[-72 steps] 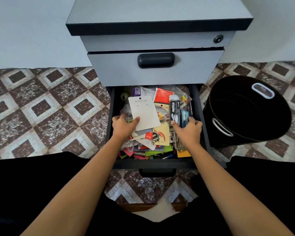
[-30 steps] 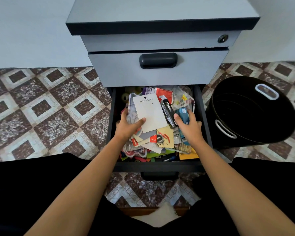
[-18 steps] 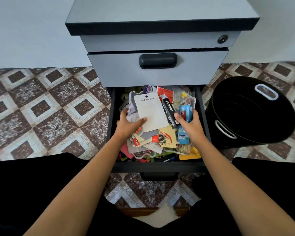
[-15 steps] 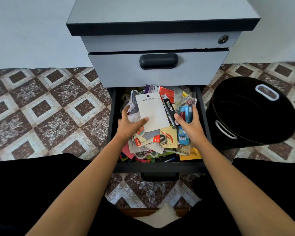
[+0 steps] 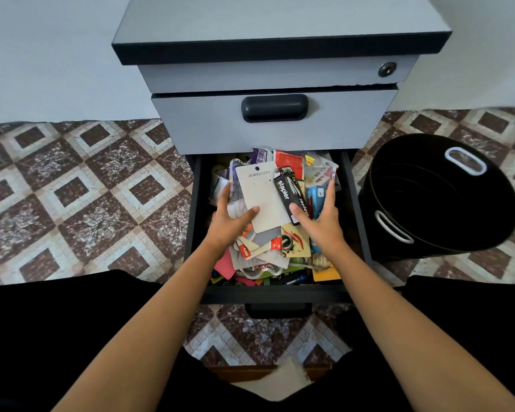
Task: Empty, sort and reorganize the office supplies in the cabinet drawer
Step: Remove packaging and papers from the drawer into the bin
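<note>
The bottom drawer of the grey cabinet stands pulled out, heaped with packets, cards and coloured paper. On top lie a white JEWELLERY card, a black stapler box and a blue packet. My left hand grips the left side of the heap, its thumb pressed on the white card. On the other side, my right hand clamps the heap, thumb on the stapler box and fingers along the blue packet. What lies lower in the drawer is hidden.
A black round bin with white handles stands tilted on the patterned tile floor, right of the drawer. The middle drawer, with a dark handle, is shut above. My dark-clothed legs fill the bottom of the view.
My right hand moved from the drawer's lower right up onto the stapler box and blue packet. Both hands have drawn the top of the heap together and raised it slightly.
</note>
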Tool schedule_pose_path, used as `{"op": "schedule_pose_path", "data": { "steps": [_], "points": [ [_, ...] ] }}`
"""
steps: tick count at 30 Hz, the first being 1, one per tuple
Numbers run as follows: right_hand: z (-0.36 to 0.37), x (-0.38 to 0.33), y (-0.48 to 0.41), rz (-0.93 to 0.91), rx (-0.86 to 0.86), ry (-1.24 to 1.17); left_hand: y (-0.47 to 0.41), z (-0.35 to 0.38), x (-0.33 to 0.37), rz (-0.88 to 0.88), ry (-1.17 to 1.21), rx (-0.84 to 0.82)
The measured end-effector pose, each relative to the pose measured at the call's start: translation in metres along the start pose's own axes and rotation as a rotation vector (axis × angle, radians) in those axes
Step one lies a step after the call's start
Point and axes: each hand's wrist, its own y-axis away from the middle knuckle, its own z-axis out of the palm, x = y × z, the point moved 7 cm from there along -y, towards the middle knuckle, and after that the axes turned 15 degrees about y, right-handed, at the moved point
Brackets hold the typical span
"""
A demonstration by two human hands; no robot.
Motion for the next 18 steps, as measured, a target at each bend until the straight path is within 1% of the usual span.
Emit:
{"op": "schedule_pose_path", "data": {
  "steps": [4,8,10,12,15,18],
  "points": [
    [0.003,0.01,-0.004,0.051,0.003,-0.004,-0.002,-0.004,-0.002,-0.006,0.003,-0.006],
    [0.004,0.007,-0.001,0.029,-0.016,-0.041,-0.001,-0.002,-0.004,-0.015,0.02,-0.019],
    [0.003,0.003,0.003,0.018,0.006,-0.062,-0.002,-0.002,-0.005,-0.015,0.028,-0.013],
    [0.002,0.002,0.004,0.031,0.043,-0.031,0.001,-0.003,-0.006,-0.016,0.045,-0.005],
    [0.003,0.005,0.003,0.062,0.049,0.049,0.002,-0.005,-0.009,-0.021,0.075,0.007],
    [0.004,0.004,0.002,0.049,0.025,-0.01,0.0,-0.006,-0.011,-0.034,0.078,-0.005]
  ]
}}
